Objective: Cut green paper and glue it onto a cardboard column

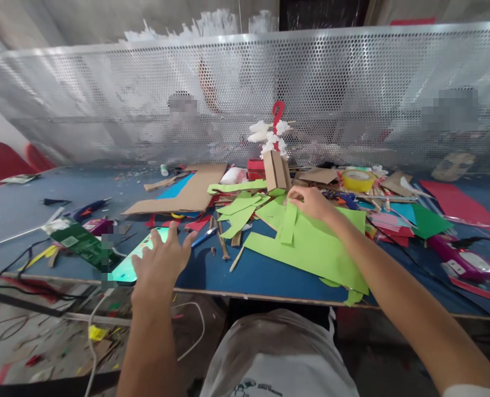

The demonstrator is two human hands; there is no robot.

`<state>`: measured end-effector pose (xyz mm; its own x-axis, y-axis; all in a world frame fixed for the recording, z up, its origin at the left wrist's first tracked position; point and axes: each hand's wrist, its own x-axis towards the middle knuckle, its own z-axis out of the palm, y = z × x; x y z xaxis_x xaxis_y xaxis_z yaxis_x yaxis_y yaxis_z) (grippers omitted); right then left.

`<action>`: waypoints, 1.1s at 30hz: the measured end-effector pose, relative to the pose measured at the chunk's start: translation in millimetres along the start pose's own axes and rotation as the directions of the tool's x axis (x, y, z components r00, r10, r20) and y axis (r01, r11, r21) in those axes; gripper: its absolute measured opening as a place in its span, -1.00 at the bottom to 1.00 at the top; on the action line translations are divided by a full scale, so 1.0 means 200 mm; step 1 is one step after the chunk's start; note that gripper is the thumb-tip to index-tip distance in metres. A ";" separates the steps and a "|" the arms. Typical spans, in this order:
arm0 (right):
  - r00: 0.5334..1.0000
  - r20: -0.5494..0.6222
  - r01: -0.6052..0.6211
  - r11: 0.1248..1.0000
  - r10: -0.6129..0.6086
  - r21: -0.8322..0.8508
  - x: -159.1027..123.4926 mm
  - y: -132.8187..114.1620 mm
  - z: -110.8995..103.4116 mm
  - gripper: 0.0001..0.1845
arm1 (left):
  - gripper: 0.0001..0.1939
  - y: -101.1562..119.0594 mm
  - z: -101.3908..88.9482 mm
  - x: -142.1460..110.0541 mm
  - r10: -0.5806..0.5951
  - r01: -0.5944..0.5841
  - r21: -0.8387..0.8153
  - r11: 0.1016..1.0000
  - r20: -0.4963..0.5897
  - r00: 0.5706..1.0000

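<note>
My left hand is spread over a lit phone near the table's front edge. Its fingers are apart and hold nothing; whether they touch the screen I cannot tell. Pinched in my right hand is the top end of a light green paper strip. Under the strip lies a larger light green paper sheet, with several cut green pieces to its left. Just behind my right hand stands a cardboard piece, with white flower shapes and a red hook-shaped piece above it.
A perforated metal screen runs along the table's back. A blue utility knife, a green box and cut cardboard lie leftward. Yellow tape, red paper and a purple device with a cable are rightward.
</note>
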<state>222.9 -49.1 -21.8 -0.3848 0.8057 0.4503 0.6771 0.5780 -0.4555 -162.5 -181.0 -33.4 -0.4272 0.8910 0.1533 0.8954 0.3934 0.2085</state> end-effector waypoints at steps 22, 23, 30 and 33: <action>0.998 -0.058 0.014 0.997 -0.009 0.078 0.01 0.00 0.00 -0.88 | -0.65 1.11 0.08 0.30 0.866 -0.828 -0.317 0.462 -0.044 0.499; 0.998 -0.055 0.013 0.996 -0.008 0.086 0.01 0.01 0.00 -0.89 | -0.66 1.12 0.11 0.30 0.875 -0.833 -0.329 0.446 -0.034 0.482; 0.996 -0.087 0.009 0.993 0.001 0.117 0.01 0.02 0.00 -0.89 | -0.64 1.11 0.23 0.36 0.923 -0.749 -0.590 0.302 -0.016 0.385; 0.995 -0.101 0.016 0.993 -0.004 0.118 0.01 0.01 -0.01 -0.89 | -0.66 1.09 0.25 0.40 0.938 -0.663 -0.704 0.253 0.011 0.346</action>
<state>224.9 -45.9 -21.1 -0.3223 0.7863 0.5272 0.5919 0.6020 -0.5360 4.1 -13.5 -23.4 0.6932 0.6801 0.2384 0.4214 -0.6509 0.6314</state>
